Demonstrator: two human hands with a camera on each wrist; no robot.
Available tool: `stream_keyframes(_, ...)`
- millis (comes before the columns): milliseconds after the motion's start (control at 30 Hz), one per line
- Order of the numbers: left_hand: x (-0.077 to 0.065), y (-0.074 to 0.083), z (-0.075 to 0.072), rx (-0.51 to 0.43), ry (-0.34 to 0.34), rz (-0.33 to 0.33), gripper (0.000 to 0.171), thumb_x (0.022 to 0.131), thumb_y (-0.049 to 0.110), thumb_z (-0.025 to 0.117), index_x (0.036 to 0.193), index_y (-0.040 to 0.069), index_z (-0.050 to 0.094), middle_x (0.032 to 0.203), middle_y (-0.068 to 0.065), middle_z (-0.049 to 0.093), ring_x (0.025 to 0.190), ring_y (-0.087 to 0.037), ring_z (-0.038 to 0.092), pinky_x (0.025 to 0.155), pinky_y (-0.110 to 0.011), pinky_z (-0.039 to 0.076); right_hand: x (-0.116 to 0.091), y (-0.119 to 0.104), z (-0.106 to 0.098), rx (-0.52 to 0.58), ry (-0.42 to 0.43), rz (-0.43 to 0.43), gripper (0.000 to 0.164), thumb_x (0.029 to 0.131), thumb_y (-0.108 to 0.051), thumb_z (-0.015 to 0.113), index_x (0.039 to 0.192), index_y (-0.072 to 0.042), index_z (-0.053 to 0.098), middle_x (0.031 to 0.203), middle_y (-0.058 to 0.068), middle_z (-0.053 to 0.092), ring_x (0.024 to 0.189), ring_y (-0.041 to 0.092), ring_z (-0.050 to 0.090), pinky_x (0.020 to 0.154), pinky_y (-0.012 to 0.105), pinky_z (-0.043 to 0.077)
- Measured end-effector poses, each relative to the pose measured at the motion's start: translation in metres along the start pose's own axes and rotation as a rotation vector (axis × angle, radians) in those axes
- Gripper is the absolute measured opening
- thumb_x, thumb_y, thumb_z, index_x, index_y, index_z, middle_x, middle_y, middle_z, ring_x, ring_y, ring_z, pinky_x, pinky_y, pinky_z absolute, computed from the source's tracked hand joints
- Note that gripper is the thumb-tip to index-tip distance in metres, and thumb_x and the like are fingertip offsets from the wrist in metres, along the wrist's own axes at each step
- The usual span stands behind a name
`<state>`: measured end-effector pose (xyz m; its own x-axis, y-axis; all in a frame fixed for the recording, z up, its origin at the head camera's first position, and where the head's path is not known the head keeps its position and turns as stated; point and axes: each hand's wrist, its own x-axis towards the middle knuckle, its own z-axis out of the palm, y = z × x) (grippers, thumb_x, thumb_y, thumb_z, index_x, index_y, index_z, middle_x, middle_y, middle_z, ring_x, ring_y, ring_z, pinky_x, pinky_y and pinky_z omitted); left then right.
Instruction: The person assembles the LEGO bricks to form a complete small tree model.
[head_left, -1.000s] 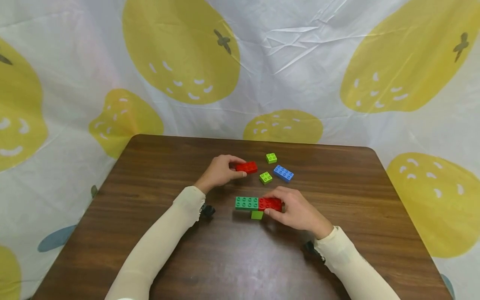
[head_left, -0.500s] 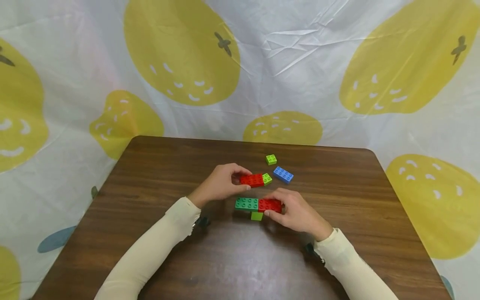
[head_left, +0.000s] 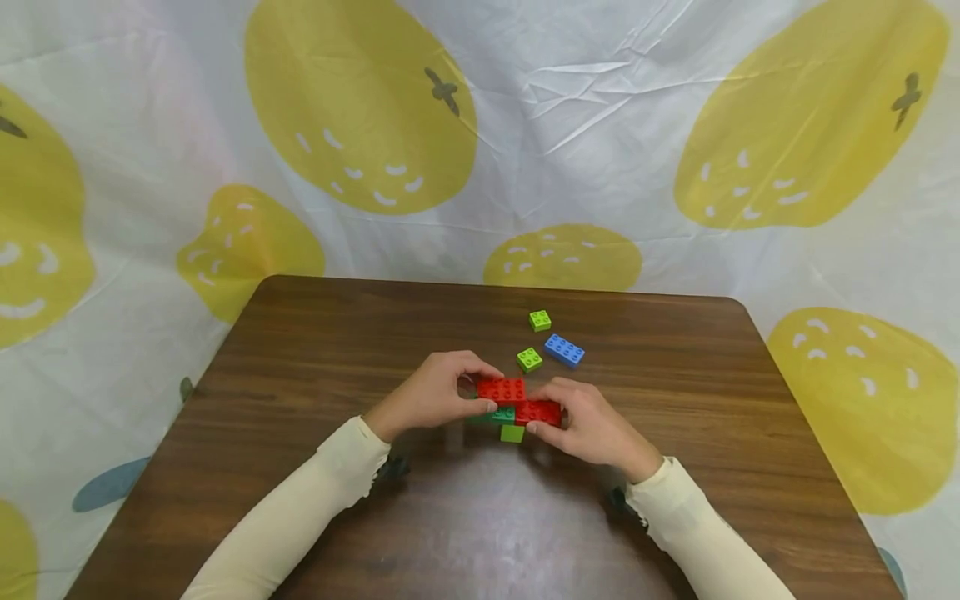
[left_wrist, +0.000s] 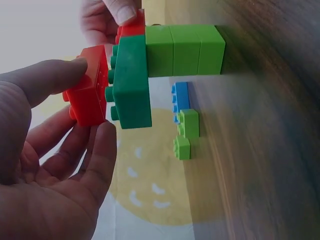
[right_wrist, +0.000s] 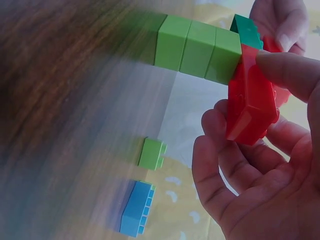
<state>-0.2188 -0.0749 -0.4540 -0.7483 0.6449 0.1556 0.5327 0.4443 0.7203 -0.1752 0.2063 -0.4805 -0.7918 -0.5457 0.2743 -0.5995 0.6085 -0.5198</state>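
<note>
My left hand (head_left: 435, 393) pinches a red toy building brick (head_left: 501, 390) between thumb and fingers. In the left wrist view this brick hovers just over the studs of a dark green brick (left_wrist: 132, 82), with a narrow gap showing. The green brick lies end to end with a second red brick (right_wrist: 252, 100), which my right hand (head_left: 592, 422) holds between thumb and fingers. Both sit across a column of three lime green bricks (left_wrist: 185, 51) that stands on the table. From the head view, the held red brick hides part of the green one.
Behind the column, two small lime green bricks (head_left: 529, 359) and a blue brick (head_left: 565, 350) lie loose on the brown wooden table (head_left: 360, 317). A white curtain with yellow fruit prints (head_left: 363, 108) hangs beyond the table's far edge.
My left hand has brought its red brick toward me, from beside the loose lime bricks to over the dark green brick. My right hand keeps its hold in the same place.
</note>
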Motion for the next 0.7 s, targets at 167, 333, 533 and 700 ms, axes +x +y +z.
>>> stream_keyframes(167,-0.003,0.002,0.003,0.005,-0.024,0.0,0.038,0.089,0.023,0.087,0.126,0.015,0.077,0.109,0.004,0.073,0.096,-0.012,0.067,0.089,-0.042,0.063,0.0,-0.001,0.0,-0.002,-0.007,0.012,0.033,0.09,-0.025,0.086,0.118,-0.012,0.075,0.097,-0.006,0.067,0.075,0.009,0.054,0.063,0.023,0.048)
stream_keyframes(333,-0.005,0.002,0.007,0.015,-0.038,-0.003,0.037,0.09,0.023,0.086,0.126,0.018,0.078,0.109,0.005,0.072,0.094,-0.012,0.064,0.088,-0.047,0.062,0.0,-0.001,0.0,-0.008,-0.014,0.016,0.033,0.09,-0.025,0.086,0.118,-0.01,0.075,0.096,-0.005,0.067,0.073,0.008,0.052,0.061,0.023,0.047)
stream_keyframes(533,-0.006,0.002,0.009,0.003,-0.037,-0.008,0.039,0.089,0.024,0.086,0.127,0.018,0.077,0.11,0.004,0.071,0.095,-0.012,0.063,0.09,-0.049,0.061,0.001,-0.001,0.0,-0.013,-0.012,0.012,0.033,0.09,-0.026,0.086,0.118,-0.011,0.076,0.096,-0.006,0.067,0.074,0.007,0.052,0.062,0.022,0.046)
stream_keyframes(700,-0.006,0.002,0.011,0.017,-0.019,0.003,0.038,0.09,0.029,0.087,0.125,0.018,0.078,0.109,0.005,0.072,0.093,-0.012,0.063,0.088,-0.046,0.06,0.001,-0.001,0.001,-0.012,-0.012,0.014,0.033,0.09,-0.026,0.085,0.118,-0.011,0.076,0.096,-0.006,0.067,0.074,0.007,0.052,0.062,0.022,0.047)
